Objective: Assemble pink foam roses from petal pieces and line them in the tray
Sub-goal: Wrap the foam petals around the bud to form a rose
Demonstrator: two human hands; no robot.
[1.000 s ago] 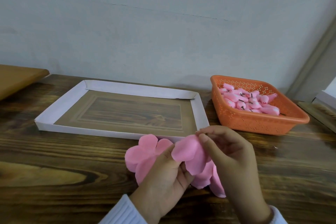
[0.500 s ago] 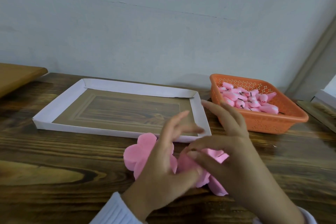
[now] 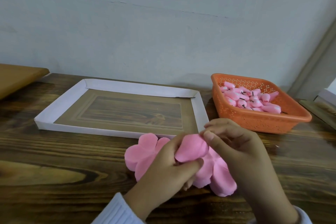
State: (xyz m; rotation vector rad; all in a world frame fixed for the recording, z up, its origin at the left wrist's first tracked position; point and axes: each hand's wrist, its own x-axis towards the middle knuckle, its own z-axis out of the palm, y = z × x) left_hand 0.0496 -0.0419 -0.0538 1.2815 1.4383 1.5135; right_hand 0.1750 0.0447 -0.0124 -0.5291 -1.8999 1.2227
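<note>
together, left hand point(image 3: 163, 172) and right hand point(image 3: 241, 152) fingers pinch the pink petal piece point(image 3: 190, 149).

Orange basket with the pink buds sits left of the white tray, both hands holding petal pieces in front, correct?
No. The head view shows the orange basket to the right of the white tray. The left hand and right hand do hold petal pieces in front.

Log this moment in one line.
left hand: grips pink foam petal piece | right hand: pinches it | white cardboard tray: no roses
</note>
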